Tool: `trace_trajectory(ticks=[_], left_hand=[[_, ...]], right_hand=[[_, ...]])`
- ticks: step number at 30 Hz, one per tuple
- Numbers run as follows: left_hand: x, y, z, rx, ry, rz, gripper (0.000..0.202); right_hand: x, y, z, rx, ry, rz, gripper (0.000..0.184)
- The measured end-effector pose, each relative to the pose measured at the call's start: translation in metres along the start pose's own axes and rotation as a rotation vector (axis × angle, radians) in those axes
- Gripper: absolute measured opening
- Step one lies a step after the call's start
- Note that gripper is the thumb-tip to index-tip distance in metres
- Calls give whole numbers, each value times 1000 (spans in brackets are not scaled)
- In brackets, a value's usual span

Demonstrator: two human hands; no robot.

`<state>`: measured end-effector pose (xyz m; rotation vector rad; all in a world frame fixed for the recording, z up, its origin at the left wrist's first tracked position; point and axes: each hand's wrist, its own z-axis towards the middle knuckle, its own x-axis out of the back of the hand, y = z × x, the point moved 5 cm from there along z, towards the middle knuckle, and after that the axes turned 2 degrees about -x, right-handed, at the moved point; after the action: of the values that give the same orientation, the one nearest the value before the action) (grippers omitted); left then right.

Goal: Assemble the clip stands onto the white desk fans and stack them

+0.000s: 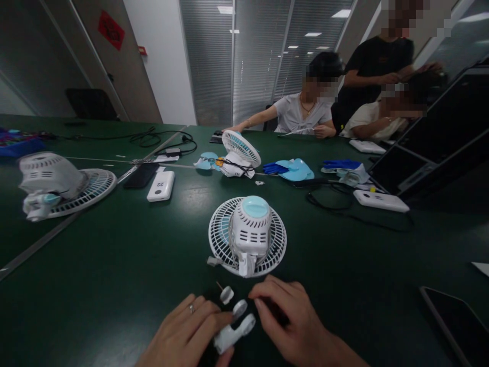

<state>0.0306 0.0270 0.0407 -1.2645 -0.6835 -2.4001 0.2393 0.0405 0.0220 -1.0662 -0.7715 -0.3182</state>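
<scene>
My left hand (191,326) has its thumb and index finger closed around a white plastic clamp piece (229,336) with a rounded end. Against the index fingertip is a small round white part (240,309). Just beyond lies a white knob (226,294) with a thin screw-like shaft. To the right, my right hand (292,313) is curled, thumb and index tips close together; whether anything tiny sits between them cannot be made out. In front of both hands a white fan (250,232) with a pale blue cap rests grille down on the table.
Another fan (53,176) lies at left, a third (237,153) farther back. On the green table (183,244) are power banks (161,186), a phone (458,321), blue fan blades (294,169) and black cables (332,204). Several people (305,109) are across the table.
</scene>
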Motion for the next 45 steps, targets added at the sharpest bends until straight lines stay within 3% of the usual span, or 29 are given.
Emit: trace_trajectory(ticks=[4,10,14,18,21,25,28,32,36,39,45], left_hand=[[5,2,10,3,111,-22,33],[1,-1,26,40,73,-80,25],[6,1,29,-9,131,-117,20],[10,8,36,-91,175,-100,21],[6,11,41,-99,153,-118,24],[-1,12,44,-89,117,-157,25],[-4,14,48,-88,91,-149,27],[-7,19,55,-108,124,-77,29],[-11,26,65,-104,146,0,33],[-15,27,75,-63,93,-9,33],[-18,21,76,13,11,3,28]], right_hand=[[7,-1,-5,52,113,8,15],[7,4,-7,10,192,0,17],[6,-2,-4,63,168,-1,12],[0,-9,-2,130,108,-32,18],[-8,-8,-3,147,22,-10,10],[-20,-3,-2,154,-70,-78,18],[-31,2,0,137,-138,-142,11],[-34,5,1,108,-142,-151,2],[-30,1,1,108,-71,-102,16],[-32,-3,1,162,-11,-237,20],[-43,-6,2,308,-125,-397,11]])
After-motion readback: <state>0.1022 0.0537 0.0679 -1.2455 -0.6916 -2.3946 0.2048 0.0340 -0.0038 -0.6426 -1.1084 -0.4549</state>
